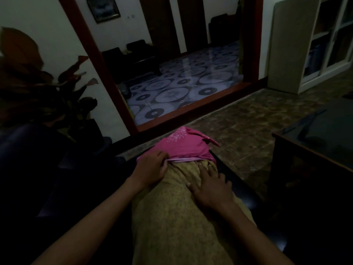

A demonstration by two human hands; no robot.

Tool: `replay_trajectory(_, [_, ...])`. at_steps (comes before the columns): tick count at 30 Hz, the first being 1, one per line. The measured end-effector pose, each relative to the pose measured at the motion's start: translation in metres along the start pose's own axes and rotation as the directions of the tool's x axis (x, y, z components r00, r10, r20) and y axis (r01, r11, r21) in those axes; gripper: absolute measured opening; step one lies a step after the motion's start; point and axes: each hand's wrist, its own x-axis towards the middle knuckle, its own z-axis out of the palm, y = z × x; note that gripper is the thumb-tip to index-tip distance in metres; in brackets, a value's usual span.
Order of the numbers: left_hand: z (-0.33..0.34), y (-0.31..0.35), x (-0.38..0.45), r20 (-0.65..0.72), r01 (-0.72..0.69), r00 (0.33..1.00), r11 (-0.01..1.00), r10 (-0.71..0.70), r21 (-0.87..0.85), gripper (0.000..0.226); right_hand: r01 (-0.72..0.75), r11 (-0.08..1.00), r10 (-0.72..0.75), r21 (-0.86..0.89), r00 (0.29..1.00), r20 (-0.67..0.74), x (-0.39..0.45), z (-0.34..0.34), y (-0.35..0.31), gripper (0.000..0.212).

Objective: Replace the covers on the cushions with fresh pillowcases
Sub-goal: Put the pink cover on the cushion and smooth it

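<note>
The left hand (152,165) pinches the edge of the pink cover (183,146), just past its fingers; the right hand (210,184) lies flat and open on the long yellow cushion (172,217); only the far end looks covered, so most is left

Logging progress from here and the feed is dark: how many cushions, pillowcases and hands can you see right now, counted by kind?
Cushions: 1, the long tan cushion lying lengthwise in front of the person.
Pillowcases: 1, the pink pillowcase covering only the far end.
Hands: 2, the left hand pinching the pillowcase hem, the right hand flat on the cushion.
Total: 4
</note>
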Motion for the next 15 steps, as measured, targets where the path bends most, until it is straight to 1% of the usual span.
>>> replay_trajectory(3, [0.001, -0.008, -0.004, -0.022, 0.033, 0.999, 0.998, -0.034, -0.052, 0.019, 0.065, 0.997, -0.067, -0.037, 0.997, -0.05, -0.005, -0.002, -0.032, 0.083])
replay_trajectory(5, [-0.003, 0.001, -0.002, -0.04, 0.043, 0.998, 0.983, -0.051, -0.177, 0.013, 0.136, 0.99, -0.137, -0.019, 0.99, -0.028, -0.007, 0.005, -0.051, 0.084])
replay_trajectory(7, [-0.004, 0.013, -0.003, -0.028, -0.005, 1.0, 0.952, -0.004, -0.307, 0.011, 0.164, 0.986, -0.163, -0.028, 0.986, 0.018, -0.008, 0.018, -0.06, 0.088])
replay_trajectory(8, [-0.003, 0.017, -0.005, -0.017, -0.047, 0.999, 0.936, 0.044, -0.348, 0.012, 0.156, 0.986, -0.155, -0.064, 0.988, 0.025, -0.007, 0.025, -0.061, 0.09])
replay_trajectory(10, [0.002, 0.016, -0.014, 0.003, -0.117, 0.992, 0.911, 0.129, -0.395, 0.015, 0.119, 0.986, -0.121, -0.118, 0.993, -0.012, -0.008, 0.034, -0.059, 0.092])
replay_trajectory(12, [0.003, 0.0, -0.022, 0.031, -0.143, 0.985, 0.907, 0.169, -0.395, 0.017, 0.067, 0.99, -0.074, -0.128, 0.996, -0.046, -0.009, 0.035, -0.058, 0.095])
replay_trajectory(14, [0.003, -0.022, -0.027, 0.042, -0.134, 0.986, 0.928, 0.159, -0.348, 0.026, 0.02, 0.987, -0.026, -0.158, 0.999, -0.038, -0.013, 0.033, -0.061, 0.097])
replay_trajectory(15, [0.002, -0.031, -0.032, 0.043, -0.101, 0.992, 0.942, 0.121, -0.321, 0.028, 0.008, 0.984, -0.012, -0.18, 1.0, -0.021, -0.016, 0.032, -0.066, 0.094])
